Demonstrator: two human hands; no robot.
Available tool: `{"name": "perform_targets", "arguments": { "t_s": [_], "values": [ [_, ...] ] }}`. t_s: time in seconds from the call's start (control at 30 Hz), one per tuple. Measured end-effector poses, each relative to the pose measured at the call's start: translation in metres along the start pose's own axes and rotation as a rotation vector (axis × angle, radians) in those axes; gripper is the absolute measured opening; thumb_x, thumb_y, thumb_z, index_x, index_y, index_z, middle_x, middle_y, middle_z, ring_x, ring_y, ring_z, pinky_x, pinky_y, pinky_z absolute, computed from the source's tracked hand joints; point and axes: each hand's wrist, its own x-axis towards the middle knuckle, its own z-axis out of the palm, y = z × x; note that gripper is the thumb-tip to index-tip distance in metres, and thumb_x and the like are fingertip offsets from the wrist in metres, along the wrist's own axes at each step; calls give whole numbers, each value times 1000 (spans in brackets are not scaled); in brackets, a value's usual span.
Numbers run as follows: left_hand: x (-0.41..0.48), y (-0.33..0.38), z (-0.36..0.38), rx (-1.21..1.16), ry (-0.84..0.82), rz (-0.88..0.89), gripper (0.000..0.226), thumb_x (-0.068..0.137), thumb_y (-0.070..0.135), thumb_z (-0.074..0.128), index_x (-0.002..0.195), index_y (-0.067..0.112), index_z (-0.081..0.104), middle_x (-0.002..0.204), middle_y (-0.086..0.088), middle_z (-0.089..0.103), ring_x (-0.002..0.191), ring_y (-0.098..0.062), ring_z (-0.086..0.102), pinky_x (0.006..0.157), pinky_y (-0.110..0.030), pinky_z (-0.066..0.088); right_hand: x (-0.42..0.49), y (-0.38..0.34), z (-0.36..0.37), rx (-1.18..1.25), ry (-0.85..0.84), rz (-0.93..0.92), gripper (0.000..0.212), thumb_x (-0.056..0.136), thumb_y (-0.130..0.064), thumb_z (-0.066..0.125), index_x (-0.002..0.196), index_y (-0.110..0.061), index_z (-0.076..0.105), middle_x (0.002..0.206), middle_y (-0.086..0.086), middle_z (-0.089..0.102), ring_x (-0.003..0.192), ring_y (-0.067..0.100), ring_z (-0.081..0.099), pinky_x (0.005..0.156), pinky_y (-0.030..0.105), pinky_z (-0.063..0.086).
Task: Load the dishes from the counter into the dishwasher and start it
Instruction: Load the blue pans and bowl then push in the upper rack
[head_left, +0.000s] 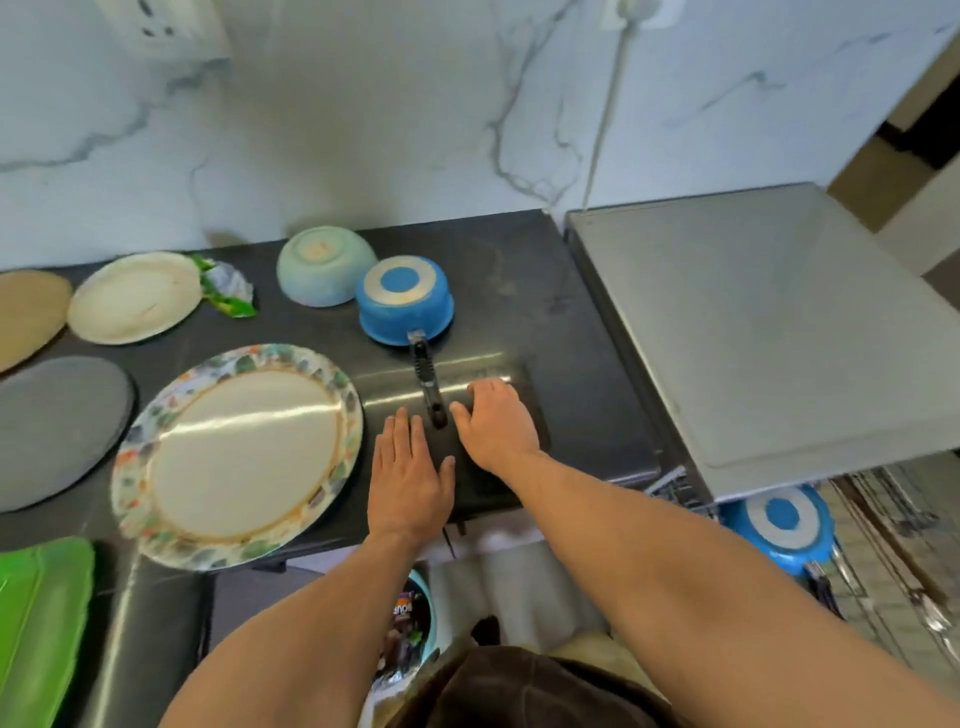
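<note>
On the bench (571, 322), near its front edge: dark tray (483, 493). The left hand (410, 478) and right hand (496, 423) lie flat on it, fingers straight, gripping nothing. An upturned blue saucepan (405, 301) rests its handle (428, 384) across the tray between them. Risk: lifting the tray could drag the saucepan over, and an elbow could nudge the overhanging patterned plate (239, 457) off. The dishwasher (769, 322) stands to the right.

Both bare forearms reach forward. The left hand (410, 470) lies flat, fingers straight, near the worktop's (545, 291) front edge; the right hand (497, 423) rests palm-down just beside it.
</note>
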Motion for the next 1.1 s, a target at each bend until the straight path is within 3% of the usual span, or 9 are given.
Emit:
{"name": "perform_targets", "arguments": {
  "t_s": [0.13,0.33,0.6,0.73,0.93,1.0,1.1],
  "values": [
    [5,-10,3,6,-38,2,80,100,56,28,159,3,14,168,-16,6,155,-28,0,126,-43,2,31,-36,13,-17,-72,29,46,97,-44,57,127,-10,53,127,9,54,120,26,52,97,41,49],
    [8,-11,6,-6,-53,10,82,98,58,22,159,5,11,168,-15,1,155,-26,-4,126,-44,1,69,-64,18,-77,-63,195,48,95,-44,62,127,-10,48,125,11,56,112,29,60,84,40,51],
    [8,-10,3,17,-61,13,82,97,58,19,159,5,11,168,-16,-1,155,-27,-5,126,-45,2,86,-69,5,-197,-116,210,27,96,-31,62,115,-12,63,109,9,68,99,27,66,75,37,55],
    [7,-8,0,10,-66,15,83,96,59,21,159,7,9,168,-14,-3,155,-26,-7,126,-44,1,62,-42,-17,-189,-86,246,26,97,-34,62,110,-12,63,104,7,66,96,27,65,68,35,48],
    [12,4,-3,-39,-36,16,75,101,52,29,157,3,21,167,-16,7,155,-30,1,126,-45,3,9,26,-61,-203,29,376,28,95,-36,63,111,-13,61,108,8,63,91,29,64,66,37,49],
    [23,35,-3,-44,1,94,73,101,49,31,154,-1,27,165,-21,14,154,-34,7,125,-48,9,-15,52,-77,-197,69,431,29,95,-34,63,115,-13,60,111,8,62,93,30,63,68,38,50],
    [28,115,0,-48,-2,366,72,101,46,33,155,-1,22,165,-20,14,154,-34,6,126,-48,10,-57,94,-102,-162,152,534,31,95,-31,62,120,-13,58,117,9,62,105,36,64,76,41,50]
  ]
}}
